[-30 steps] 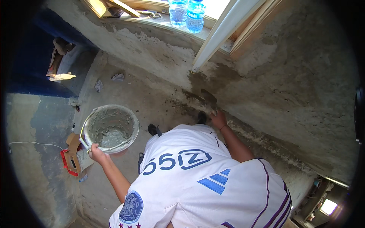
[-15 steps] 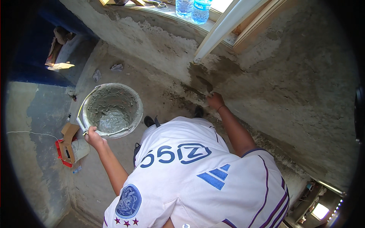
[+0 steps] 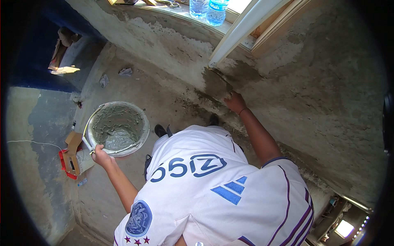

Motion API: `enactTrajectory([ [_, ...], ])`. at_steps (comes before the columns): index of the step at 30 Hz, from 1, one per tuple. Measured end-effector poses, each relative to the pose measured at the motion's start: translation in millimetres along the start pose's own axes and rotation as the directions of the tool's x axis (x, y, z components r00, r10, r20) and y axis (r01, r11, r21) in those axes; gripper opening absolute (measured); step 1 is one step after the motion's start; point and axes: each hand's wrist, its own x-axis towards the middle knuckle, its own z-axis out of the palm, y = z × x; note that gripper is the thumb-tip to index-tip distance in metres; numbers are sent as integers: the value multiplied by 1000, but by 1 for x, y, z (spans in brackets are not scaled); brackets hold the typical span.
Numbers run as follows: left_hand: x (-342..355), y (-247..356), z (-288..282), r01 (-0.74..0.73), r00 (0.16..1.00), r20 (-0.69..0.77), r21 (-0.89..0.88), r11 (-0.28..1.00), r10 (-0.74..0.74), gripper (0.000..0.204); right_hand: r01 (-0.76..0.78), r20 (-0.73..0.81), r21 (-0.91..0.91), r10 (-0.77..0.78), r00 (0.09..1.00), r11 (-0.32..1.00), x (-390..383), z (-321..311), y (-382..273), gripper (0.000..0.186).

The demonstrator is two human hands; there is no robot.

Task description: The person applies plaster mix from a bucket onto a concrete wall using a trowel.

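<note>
A white bucket (image 3: 144,133) with a layer of wet grey mortar (image 3: 119,139) in the bottom and smeared inside hangs at my left. My left hand (image 3: 101,156) grips it at the rim, where the wire handle comes down. On the right, my right hand (image 3: 235,102) is closed round a trowel (image 3: 224,78). Its thin blade, seen almost edge-on, lies against the wall over a dark damp patch (image 3: 213,84), just below the foot of a white post (image 3: 236,37). My fingers hide the trowel's grip.
Water bottles (image 3: 216,12) stand on the window sill (image 3: 184,13) ahead. An opened cardboard box (image 3: 74,143) lies on the floor at the left, beside something red (image 3: 69,166). Crumpled scraps (image 3: 104,80) lie farther off. The rough wall (image 3: 320,94) runs along my right side.
My right hand and the trowel have moved up slightly, bringing the blade to the foot of the white post. The bucket in my left hand has dropped a little nearer to me.
</note>
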Motion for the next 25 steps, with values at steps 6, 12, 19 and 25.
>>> enactTrajectory([
  [6, 4, -3, -1, -15, 1000, -15, 9, 1000, 15, 35, 37, 63, -51, -34, 997, 998, 16, 9, -10, 48],
  [12, -1, 2, -1, -16, 999, -36, 8, 1000, 17, 38, -72, 51, -150, 80, 995, 986, 30, 10, -20, 41],
  [19, 4, -6, -3, -25, 997, -71, 6, 1000, 25, 34, -150, -20, -200, 149, 989, 968, 25, 32, 8, 43],
  [25, 5, -14, -6, -27, 995, -93, -16, 1000, 25, 34, -328, 14, -161, 334, 942, 931, 3, 38, 28, 50],
])
